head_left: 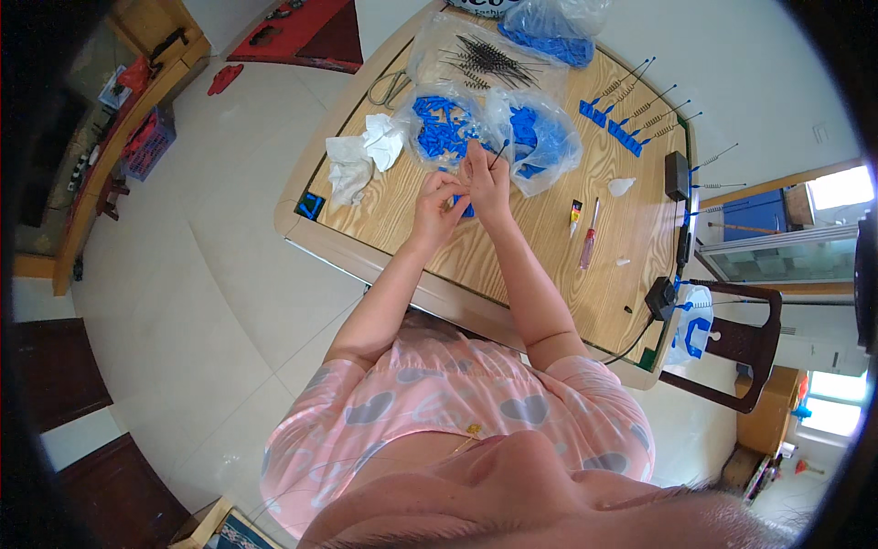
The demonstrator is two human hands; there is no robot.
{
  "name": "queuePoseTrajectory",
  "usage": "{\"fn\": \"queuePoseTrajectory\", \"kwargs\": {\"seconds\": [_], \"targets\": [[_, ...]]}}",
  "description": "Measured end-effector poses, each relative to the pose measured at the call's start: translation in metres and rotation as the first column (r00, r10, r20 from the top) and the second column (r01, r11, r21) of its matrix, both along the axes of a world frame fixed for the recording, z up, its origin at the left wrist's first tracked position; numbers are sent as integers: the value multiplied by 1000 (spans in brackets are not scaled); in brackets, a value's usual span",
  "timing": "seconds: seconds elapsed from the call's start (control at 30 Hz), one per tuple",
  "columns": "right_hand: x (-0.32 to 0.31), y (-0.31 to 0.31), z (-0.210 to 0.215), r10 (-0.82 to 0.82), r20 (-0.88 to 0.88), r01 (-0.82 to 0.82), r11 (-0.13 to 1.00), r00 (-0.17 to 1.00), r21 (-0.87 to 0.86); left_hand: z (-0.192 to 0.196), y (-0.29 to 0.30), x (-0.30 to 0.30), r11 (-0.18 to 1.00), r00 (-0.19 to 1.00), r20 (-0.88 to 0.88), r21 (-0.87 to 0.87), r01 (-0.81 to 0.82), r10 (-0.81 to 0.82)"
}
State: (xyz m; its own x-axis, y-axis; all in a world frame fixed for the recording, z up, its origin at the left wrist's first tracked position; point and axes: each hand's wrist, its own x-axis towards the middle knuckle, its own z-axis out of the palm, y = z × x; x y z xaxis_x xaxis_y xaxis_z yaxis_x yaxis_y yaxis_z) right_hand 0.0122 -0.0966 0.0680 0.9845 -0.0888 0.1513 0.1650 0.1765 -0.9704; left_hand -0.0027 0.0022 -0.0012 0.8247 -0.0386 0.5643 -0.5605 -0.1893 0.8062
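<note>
Blue plastic showed between the fingers of the left hand (439, 203), which pinched a small blue piece (467, 210) low over the wooden desk (512, 247). Touching it, the right hand (485, 178) gripped a thin black wire brush (498, 154) whose tip stood up just above the knuckles. Just beyond both hands lay two clear bags of blue pieces (439, 128), side by side, and behind them one clear bag of black brushes (489, 59). Left of the hands sat two crumpled white tissues (361, 156) and, farther back, one pair of scissors (389, 89). To the right lay one red-handled screwdriver (588, 240) beside one small glue tube (575, 216). Finished brushes with blue bases (631, 114) lined the far right edge; their count was too blurred to tell.
</note>
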Motion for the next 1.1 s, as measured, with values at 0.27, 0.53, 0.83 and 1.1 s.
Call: {"fn": "queuePoseTrajectory", "kwargs": {"seconds": [0.27,0.53,0.83,1.1], "targets": [[-1,5,3,-49,23,49,998,999,-34,-2,0,1,1000,1000,21,-3,1,-1],[-4,7,12,-61,14,61,997,998,-42,-2,0,0,1000,1000,0,13,-6,6],[-3,6,9,-48,25,49,998,999,-35,0,0,-1,1000,1000,6,10,-6,6],[-2,3,3,-18,14,18,1000,1000,-15,0,0,-1,1000,1000,-1,8,-9,9]]}}
